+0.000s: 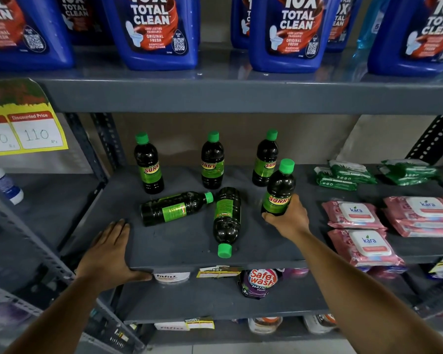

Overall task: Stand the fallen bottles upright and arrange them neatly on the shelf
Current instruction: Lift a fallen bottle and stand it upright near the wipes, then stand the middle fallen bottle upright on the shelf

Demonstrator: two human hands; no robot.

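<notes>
Grey metal shelf (pixel 179 241), middle tier. Six dark bottles with green caps and green labels on it. Three stand upright in a back row: left bottle (pixel 149 166), middle bottle (pixel 212 162), right bottle (pixel 266 159). Two lie flat in front: one bottle (pixel 174 208) on its side, cap pointing right; the other (pixel 226 221) lying front-to-back, cap at the shelf's front edge, its base end just beside the first one's cap.

Right hand (pixel 289 217) clamped round the lower part of a sixth bottle (pixel 279 189), fingers wrapped over the label. That bottle is nearly upright, tilted slightly right, in front of the right back-row bottle. Cannot tell if its base touches the shelf.

Left hand (pixel 108 254) flat and open, palm down on the shelf's front left corner, thumb over the front lip. Holding nothing. Hands well apart.

Right side of same shelf: pink wipes packs (pixel 356 215) and green packs (pixel 343 175). Tier above: blue cleaner jugs (pixel 154 34). Yellow price tag (pixel 23 129) at left.
</notes>
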